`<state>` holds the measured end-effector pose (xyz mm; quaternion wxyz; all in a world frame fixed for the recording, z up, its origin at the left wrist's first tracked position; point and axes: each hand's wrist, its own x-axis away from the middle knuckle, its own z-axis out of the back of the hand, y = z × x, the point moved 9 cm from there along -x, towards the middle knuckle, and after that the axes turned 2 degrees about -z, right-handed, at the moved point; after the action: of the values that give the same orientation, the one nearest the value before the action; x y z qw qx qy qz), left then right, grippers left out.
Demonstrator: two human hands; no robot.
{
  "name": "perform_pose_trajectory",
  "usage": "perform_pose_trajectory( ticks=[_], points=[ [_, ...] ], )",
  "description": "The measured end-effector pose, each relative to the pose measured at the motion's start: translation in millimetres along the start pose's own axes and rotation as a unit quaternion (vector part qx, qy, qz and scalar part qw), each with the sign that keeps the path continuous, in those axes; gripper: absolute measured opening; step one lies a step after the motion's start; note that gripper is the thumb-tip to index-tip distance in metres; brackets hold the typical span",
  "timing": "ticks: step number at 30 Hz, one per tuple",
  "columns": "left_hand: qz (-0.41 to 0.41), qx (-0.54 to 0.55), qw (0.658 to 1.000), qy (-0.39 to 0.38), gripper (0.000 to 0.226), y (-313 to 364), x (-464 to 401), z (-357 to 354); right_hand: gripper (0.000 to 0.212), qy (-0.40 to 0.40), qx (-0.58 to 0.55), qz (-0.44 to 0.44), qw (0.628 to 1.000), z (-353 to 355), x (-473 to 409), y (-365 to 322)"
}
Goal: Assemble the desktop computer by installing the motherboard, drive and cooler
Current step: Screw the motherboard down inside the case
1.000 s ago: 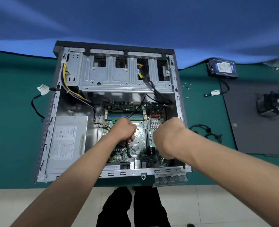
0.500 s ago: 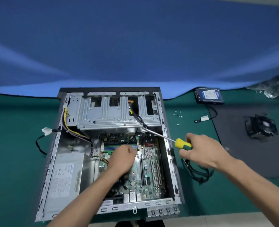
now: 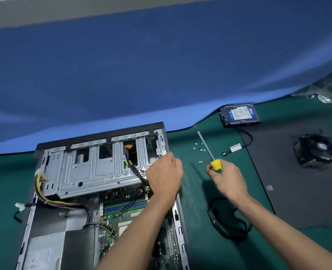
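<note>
Two hands up front now. Mobo (image 3: 126, 209) sits flat inside the open case (image 3: 103, 191), partly under the drive cage (image 3: 95, 172), green RAM slots showing. It's stiff but fragile, so take it by the edges only, no pressing on chips or caps. Your left hand (image 3: 164, 178) is at the case's right rim near the cage corner, seen from the back w/ fingers curled under; can't tell if it's holding anything. Your right hand (image 3: 226, 180) grips the yellow handle of the screwdriver (image 3: 210, 151), clear of the case, shaft pointing away over the green bench (image 3: 190, 240) toward the loose screws (image 3: 199, 151). Those are tiny and slippery, prob best picked w/ fingertips or the driver tip.

Further out: hard drive (image 3: 239, 114) lies at the bench's far edge, not in the cage yet. Dense, hates drops, so hold it by the sides, not the label face. Cooler (image 3: 317, 151) rests on the dark mat (image 3: 297, 191) at right, well apart from the case; fins bend, so lift by the frame. Black cable loop (image 3: 227, 221) lies beside the case. PSU (image 3: 44, 250) is at the lower left inside.

My read: mobo screws next, drive and cooler still to go.
</note>
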<state>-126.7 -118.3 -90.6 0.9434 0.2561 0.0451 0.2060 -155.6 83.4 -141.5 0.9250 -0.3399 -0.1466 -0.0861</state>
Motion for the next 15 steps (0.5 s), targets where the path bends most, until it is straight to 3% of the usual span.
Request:
perform_pose_trajectory(
  ticks=[3, 15],
  points=[
    [-0.006, -0.015, 1.000, 0.009, 0.041, -4, -2, -6, 0.005, -0.009, 0.023, -0.016, 1.000, -18, -24, 12],
    [0.008, 0.002, 1.000, 0.016, 0.049, -9, -8, -10, 0.011, -0.021, 0.081, -0.042, 0.996, -61, -82, 32]
  ],
)
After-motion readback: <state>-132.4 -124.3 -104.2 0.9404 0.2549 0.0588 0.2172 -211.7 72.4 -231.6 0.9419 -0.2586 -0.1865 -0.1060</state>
